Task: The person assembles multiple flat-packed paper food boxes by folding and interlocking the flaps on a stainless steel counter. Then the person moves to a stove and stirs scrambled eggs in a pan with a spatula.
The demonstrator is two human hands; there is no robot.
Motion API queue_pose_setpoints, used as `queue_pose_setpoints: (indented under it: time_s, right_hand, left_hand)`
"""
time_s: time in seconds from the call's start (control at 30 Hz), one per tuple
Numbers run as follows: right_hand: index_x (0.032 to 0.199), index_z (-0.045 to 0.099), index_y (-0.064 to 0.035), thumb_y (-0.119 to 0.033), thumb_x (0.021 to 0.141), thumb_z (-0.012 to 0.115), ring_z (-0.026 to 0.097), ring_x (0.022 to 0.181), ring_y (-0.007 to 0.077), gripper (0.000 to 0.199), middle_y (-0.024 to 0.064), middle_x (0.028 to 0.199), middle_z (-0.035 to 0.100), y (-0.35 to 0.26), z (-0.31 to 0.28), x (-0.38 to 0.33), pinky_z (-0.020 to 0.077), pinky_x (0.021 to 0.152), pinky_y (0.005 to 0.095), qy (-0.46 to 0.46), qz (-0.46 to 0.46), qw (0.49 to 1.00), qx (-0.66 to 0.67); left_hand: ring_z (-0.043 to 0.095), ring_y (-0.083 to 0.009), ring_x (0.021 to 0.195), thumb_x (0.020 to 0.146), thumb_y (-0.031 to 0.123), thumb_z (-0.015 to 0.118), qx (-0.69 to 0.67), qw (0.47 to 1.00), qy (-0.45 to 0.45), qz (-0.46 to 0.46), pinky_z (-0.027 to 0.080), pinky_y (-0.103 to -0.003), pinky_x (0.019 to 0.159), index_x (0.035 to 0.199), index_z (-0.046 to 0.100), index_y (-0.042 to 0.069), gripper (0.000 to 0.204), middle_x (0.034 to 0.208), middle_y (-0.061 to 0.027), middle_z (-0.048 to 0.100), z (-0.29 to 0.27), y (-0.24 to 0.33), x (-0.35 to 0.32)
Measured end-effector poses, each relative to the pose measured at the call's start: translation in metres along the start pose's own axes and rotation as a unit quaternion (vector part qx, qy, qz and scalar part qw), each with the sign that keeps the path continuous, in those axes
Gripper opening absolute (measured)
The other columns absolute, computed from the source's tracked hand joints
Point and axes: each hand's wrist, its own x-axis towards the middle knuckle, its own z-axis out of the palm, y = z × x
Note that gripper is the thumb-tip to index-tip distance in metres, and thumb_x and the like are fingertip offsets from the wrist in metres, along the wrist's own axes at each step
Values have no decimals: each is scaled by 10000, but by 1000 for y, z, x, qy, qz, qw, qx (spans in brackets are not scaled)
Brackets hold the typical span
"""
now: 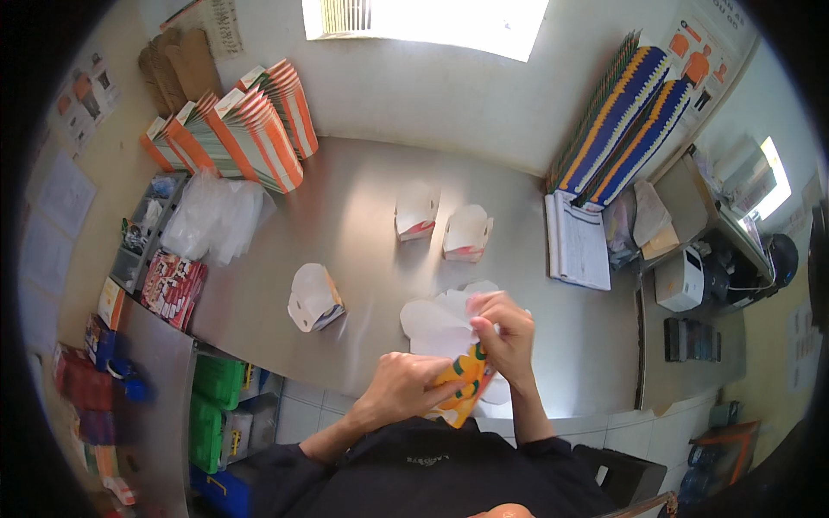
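Note:
Close to my body, over the near edge of the steel table, I hold a partly folded yellow-orange printed food carton [466, 380]. My left hand [401, 384] is closed on its left side. My right hand [505, 332] has its fingers curled and pressed together at the upper end of the carton. White unfolded carton blanks [429, 321] lie on the table just beyond and under my hands. Three folded cartons with raised white flaps stand apart on the table: one carton [315, 298] to the left, another [416, 211] toward the back, a third [468, 233] beside it.
Orange-striped flat carton stacks [259, 134] lean at the back left, near clear plastic bags [211, 216]. Blue-and-yellow stacks [617, 121] stand back right behind an open notebook [577, 242]. Green bins [211, 406] sit below the left counter. A white device [680, 278] stands at right.

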Motion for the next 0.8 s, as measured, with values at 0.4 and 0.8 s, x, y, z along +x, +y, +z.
queue_pose_setpoints:
  time_s: [0.4, 0.8]
  right_hand:
    - [836, 699, -29, -5, 734, 736, 581, 591, 184, 111, 70, 692, 647, 7, 13, -47, 450, 541, 275, 52, 92, 994, 4]
    - [924, 715, -119, -149, 651, 751, 519, 524, 105, 277, -5, 658, 479, -19, -33, -13, 442, 445, 264, -191, -276, 940, -66]
  left_hand:
    - [671, -175, 754, 821, 249, 734, -351, 890, 274, -101, 535, -308, 655, 1067, 523, 22, 395, 859, -76, 655, 27, -14, -2]
    - [566, -122, 990, 891, 203, 660, -590, 765, -167, -198, 483, -283, 859, 1218, 499, -7, 420, 1078, -65, 601, 4, -21, -27]
